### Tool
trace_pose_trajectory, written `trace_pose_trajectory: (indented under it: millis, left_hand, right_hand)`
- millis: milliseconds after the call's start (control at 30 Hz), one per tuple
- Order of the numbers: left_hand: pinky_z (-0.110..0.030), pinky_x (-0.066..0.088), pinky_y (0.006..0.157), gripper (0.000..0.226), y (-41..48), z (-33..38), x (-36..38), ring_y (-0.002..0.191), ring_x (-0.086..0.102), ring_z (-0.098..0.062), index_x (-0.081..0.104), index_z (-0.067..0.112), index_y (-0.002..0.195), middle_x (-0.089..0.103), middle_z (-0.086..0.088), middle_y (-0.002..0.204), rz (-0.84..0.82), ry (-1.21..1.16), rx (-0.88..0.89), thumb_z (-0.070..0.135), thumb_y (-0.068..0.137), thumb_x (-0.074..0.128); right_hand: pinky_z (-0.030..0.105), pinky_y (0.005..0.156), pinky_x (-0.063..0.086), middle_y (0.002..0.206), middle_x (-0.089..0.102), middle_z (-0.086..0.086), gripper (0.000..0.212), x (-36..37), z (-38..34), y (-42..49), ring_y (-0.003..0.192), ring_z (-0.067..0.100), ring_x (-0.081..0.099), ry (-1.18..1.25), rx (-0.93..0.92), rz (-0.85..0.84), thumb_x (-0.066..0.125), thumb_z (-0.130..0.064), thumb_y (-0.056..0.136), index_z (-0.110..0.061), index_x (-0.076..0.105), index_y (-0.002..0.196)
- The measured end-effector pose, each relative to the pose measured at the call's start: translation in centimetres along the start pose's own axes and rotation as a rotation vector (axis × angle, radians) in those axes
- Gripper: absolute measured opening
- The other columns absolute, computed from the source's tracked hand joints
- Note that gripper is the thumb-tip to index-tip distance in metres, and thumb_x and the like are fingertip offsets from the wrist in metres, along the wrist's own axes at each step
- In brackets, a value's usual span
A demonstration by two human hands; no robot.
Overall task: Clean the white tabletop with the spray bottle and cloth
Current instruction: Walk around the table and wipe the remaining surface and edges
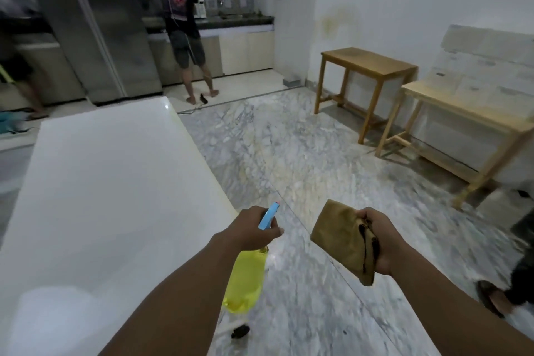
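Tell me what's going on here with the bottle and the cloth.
Someone stands at the white tabletop. The left hand grips the yellow spray bottle by its blue head; the right hand holds a folded brown cloth. Both are over the floor beside the table edge, neither touching the top yet. A second person stands at the kitchen counter behind.

The neck of the spray bottle (246, 280) is covered by the left hand (250, 229). One edge of the cloth (336, 235) is hidden inside the right hand (379, 241). The white surface (101, 196) is cut off at the left and bottom edges. A figure (17, 46) at upper left is blurred and cropped, as is a leg (520, 277) at lower right.
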State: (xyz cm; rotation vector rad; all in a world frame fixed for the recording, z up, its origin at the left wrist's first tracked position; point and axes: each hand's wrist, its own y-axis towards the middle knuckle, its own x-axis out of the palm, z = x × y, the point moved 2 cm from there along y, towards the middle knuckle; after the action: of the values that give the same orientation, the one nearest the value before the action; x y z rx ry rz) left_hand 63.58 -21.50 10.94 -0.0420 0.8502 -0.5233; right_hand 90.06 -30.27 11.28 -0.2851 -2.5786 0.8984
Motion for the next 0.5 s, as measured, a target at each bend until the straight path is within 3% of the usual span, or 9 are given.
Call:
trace_pose_trajectory:
  millis: [100, 400, 500]
  left_hand:
    - [-0.023, 0.043, 0.061, 0.024, 4.0, -0.3, -2.5, 0.065, 0.058, -0.009, 0.065, 0.019, 0.081, 0.065, 0.004, 0.075, 0.057, -0.010, -0.059, 0.038, 0.091, 0.074]
    - [-0.021, 0.043, 0.060, 0.019, 15.8, -2.2, -8.2, 0.067, 0.060, -0.010, 0.065, 0.021, 0.081, 0.065, 0.005, 0.077, 0.263, -0.036, -0.246, 0.034, 0.090, 0.074]
    - [-0.020, 0.045, 0.060, 0.018, 18.4, -1.6, -9.8, 0.067, 0.059, -0.008, 0.067, 0.018, 0.084, 0.066, 0.004, 0.079, 0.309, -0.058, -0.273, 0.034, 0.091, 0.073]
  right_hand:
    - [0.037, 0.068, 0.046, 0.072, 0.050, 0.010, 0.027, 0.5, -3.6, 4.9, 0.068, 0.029, 0.053, -0.072, 0.020, -0.035, 0.052, -0.034, 0.083, -0.013, 0.053, 0.066]
    - [0.037, 0.066, 0.044, 0.072, 0.046, 0.010, 0.024, 5.5, -16.1, 20.3, 0.067, 0.028, 0.049, -0.258, 0.036, -0.238, 0.055, -0.035, 0.079, -0.014, 0.050, 0.071]
    - [0.034, 0.063, 0.044, 0.061, 0.048, 0.009, 0.030, 7.8, -20.0, 22.9, 0.058, 0.028, 0.051, -0.326, 0.056, -0.288, 0.052, -0.033, 0.085, -0.012, 0.052, 0.063]
